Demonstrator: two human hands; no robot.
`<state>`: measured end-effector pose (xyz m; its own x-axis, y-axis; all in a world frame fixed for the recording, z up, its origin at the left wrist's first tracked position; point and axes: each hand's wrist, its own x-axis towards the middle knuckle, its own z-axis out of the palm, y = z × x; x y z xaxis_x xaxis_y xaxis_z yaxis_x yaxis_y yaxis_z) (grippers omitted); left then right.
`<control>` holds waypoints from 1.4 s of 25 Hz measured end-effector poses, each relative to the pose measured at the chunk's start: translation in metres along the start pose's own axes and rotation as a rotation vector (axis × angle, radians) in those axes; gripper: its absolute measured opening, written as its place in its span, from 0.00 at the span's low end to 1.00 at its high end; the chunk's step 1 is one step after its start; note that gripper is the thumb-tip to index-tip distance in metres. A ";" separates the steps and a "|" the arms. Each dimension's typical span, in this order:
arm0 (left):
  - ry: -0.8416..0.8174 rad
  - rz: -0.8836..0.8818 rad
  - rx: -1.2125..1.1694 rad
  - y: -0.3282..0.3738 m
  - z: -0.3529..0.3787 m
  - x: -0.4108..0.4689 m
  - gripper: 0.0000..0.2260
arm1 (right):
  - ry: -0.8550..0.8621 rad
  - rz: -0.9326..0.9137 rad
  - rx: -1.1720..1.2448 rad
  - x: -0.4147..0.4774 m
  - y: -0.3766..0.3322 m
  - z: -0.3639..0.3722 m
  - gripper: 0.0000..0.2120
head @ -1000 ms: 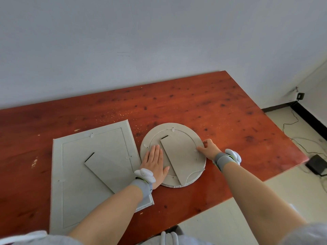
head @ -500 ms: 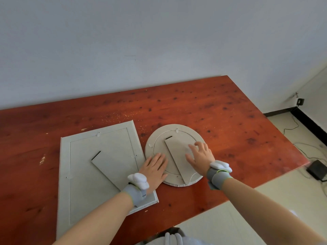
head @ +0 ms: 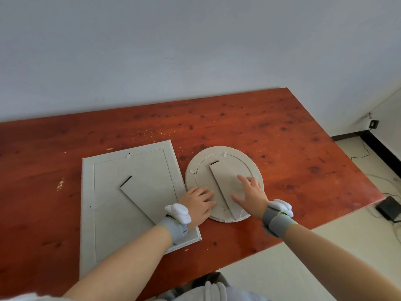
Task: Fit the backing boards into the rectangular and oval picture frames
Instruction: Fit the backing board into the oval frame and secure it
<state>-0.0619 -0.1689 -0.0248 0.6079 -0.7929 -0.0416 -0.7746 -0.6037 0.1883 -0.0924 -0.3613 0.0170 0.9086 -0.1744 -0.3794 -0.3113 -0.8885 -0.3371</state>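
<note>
Two grey frames lie face down on the red-brown table (head: 282,148). The rectangular frame (head: 87,213) is on the left, its backing board (head: 112,213) lying inside it with the stand flap (head: 147,198) flat. To its right is the oval frame (head: 253,168) with its oval backing board (head: 204,177) inside and a stand flap (head: 225,183) on top. My left hand (head: 198,203) lies flat on the lower left of the oval board. My right hand (head: 249,194) rests with spread fingers on the oval's flap and right side.
The table's near edge runs diagonally just below the frames, with pale floor beyond. A black box (head: 388,208) and cables lie on the floor at the right. A white wall stands behind the table.
My right hand has moved from the oval frame's right rim onto the board and flap. My left hand has stayed on the oval's lower left. The camera view has shifted slightly.
</note>
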 end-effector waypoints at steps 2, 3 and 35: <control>-0.041 -0.021 0.012 0.005 -0.016 0.008 0.15 | -0.019 0.134 0.214 0.014 -0.006 -0.023 0.24; -0.103 -0.044 -0.002 0.006 -0.022 0.016 0.16 | -0.031 0.188 0.299 0.022 -0.008 -0.037 0.21; -0.303 -0.383 -0.140 0.008 -0.053 0.053 0.31 | -0.110 -0.089 -0.203 0.007 0.018 0.014 0.29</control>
<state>-0.0267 -0.2119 0.0262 0.7498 -0.5179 -0.4118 -0.4630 -0.8553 0.2325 -0.0954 -0.3728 -0.0041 0.8907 -0.0537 -0.4515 -0.1587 -0.9672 -0.1981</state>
